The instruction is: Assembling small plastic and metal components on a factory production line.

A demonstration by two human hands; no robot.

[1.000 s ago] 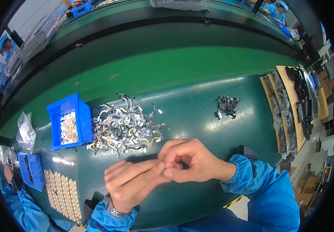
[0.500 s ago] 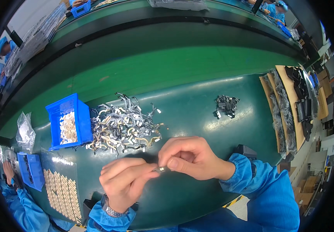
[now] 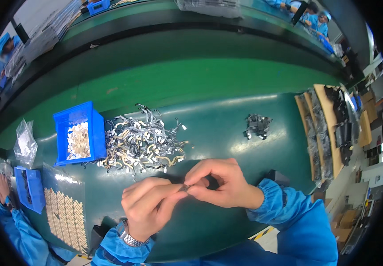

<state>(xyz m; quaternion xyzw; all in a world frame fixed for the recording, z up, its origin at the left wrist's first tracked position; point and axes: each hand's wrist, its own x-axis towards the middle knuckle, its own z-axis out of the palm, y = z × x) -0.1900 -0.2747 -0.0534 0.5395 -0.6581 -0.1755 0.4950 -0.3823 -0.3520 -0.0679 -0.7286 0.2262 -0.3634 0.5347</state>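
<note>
Both my hands meet over the green table [image 3: 227, 230], fingertips pinched together. Between them is a small dark part [image 3: 184, 188], mostly covered by fingers, so its exact kind cannot be made out. My left hand [image 3: 149, 201], with a metal watch at the wrist, grips it between thumb and forefinger. On its other side my right hand [image 3: 220, 182] pinches it too. Just beyond lies a tangled heap of short wire cables [image 3: 142, 142] with white connectors. Farther right sits a small pile of black parts [image 3: 258, 126].
A blue bin [image 3: 96, 133] of small whitish pieces stands left of the cables. Nearby are a clear bag [image 3: 25, 144], a second blue bin [image 3: 29, 190] and a sheet with rows of beige pieces [image 3: 65, 217]. Upright boards with black parts [image 3: 329, 128] line the right. A co-worker's hand [image 3: 3, 188] shows far left.
My fingertips have drawn closer around the small part, which is now more hidden and slightly higher. My right thumb has shifted left against it. The view has tilted slightly.
</note>
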